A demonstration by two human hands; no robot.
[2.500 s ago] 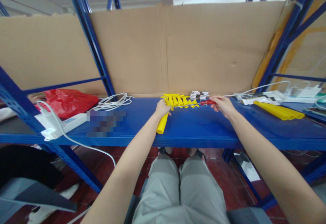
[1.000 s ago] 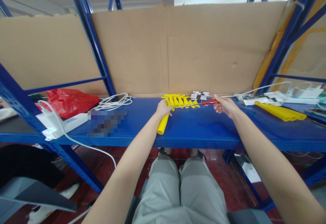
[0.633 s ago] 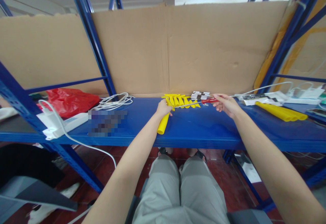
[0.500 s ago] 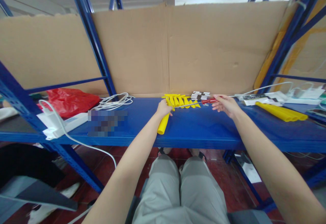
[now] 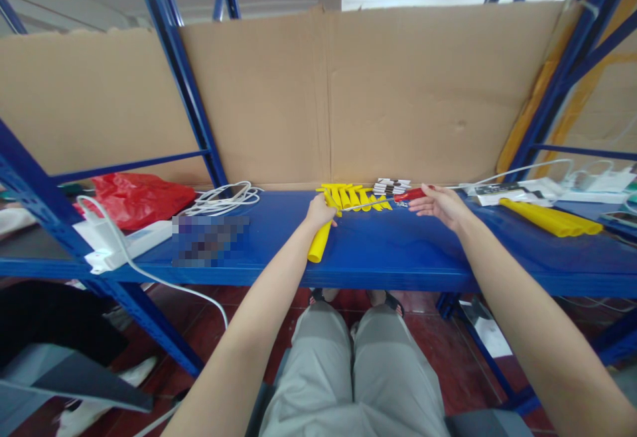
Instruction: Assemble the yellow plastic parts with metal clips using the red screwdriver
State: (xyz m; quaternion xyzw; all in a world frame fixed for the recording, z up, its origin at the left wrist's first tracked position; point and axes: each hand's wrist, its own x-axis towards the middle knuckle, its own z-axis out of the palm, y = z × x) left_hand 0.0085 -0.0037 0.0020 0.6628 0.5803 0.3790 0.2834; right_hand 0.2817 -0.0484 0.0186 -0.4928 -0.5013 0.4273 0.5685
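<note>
My left hand [image 5: 321,212] is wrapped round a yellow tube [image 5: 319,246], whose near end sticks out below it. In my right hand [image 5: 438,206] is the red handle of a screwdriver [image 5: 409,195], pinched by the thumb with the other fingers stretched out. Its thin metal shaft runs left to the tube beside my left hand; the tip is too small to make out. Several yellow pieces [image 5: 355,196] lie in a row just behind the shaft. Close to them sits a small stack of white and brown pieces [image 5: 391,186].
Several yellow tubes [image 5: 550,218] lie at the right of the blue shelf [image 5: 398,251]. To the left are a red plastic bag [image 5: 142,198], coiled white cable [image 5: 226,199] and a white power strip [image 5: 149,237]. A cardboard panel [image 5: 398,92] closes the back.
The fingers of my right hand have shifted slightly on the screwdriver handle, and the handle has turned a little. My left hand and the yellow tube stay in place.
</note>
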